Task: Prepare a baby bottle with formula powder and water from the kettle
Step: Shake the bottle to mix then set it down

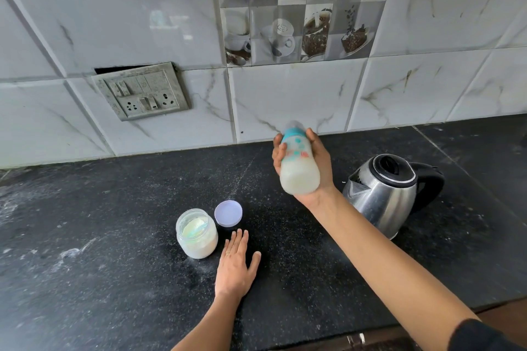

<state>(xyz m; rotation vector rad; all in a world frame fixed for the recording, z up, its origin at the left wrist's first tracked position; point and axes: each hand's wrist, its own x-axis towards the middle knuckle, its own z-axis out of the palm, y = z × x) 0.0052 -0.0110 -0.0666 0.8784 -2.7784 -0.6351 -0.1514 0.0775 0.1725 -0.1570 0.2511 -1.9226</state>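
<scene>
My right hand [319, 162] grips a baby bottle [298, 168] in the air above the black counter. The bottle has a teal collar and a clear cap, leans slightly left, and holds milky white liquid in its lower half. My left hand [235, 263] rests flat on the counter with straight fingers, just right of an open jar of white formula powder [196, 234]. A scoop seems to lie inside the jar. The jar's pale lilac lid [228, 213] lies on the counter behind my left hand. A steel kettle [385, 194] with a black lid and handle stands to the right.
The black counter [114, 279] is dusted with spilled powder, mostly on the left. A tiled wall rises behind it, with a switch and socket panel [142, 92] at the left. The counter's front edge [370, 333] runs along the bottom right.
</scene>
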